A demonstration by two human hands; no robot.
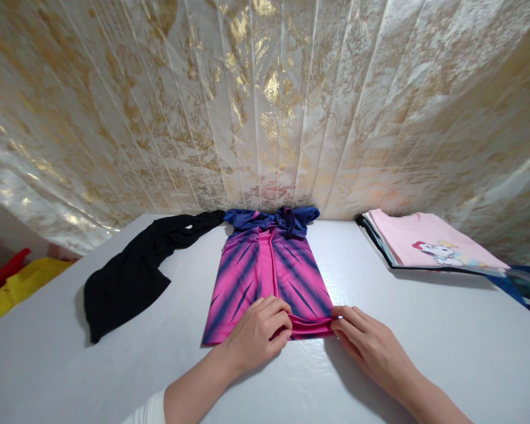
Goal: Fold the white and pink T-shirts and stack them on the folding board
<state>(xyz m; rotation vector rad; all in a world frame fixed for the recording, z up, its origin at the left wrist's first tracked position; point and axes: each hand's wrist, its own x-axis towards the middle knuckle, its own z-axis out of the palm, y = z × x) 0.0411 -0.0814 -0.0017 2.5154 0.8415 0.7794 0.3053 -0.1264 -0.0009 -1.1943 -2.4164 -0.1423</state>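
Observation:
A pink and navy patterned shirt (300, 277) lies on the white table in front of me, its sides folded inward and its far end bunched up. My left hand (262, 327) pinches the near hem around the middle, fingers curled over the cloth. At the hem's right corner my right hand (366, 338) has its fingertips closed on the edge. Between the two hands the hem layers are slightly lifted and parted. My left hand covers part of the hem.
On the left lies a black garment (128, 282), stretching toward the shirt's far end. A stack of folded clothes with a pink T-shirt (433, 241) on top sits on the right. Yellow cloth (26, 285) lies past the left edge. A gold-patterned curtain (265, 106) hangs behind the table (159, 365).

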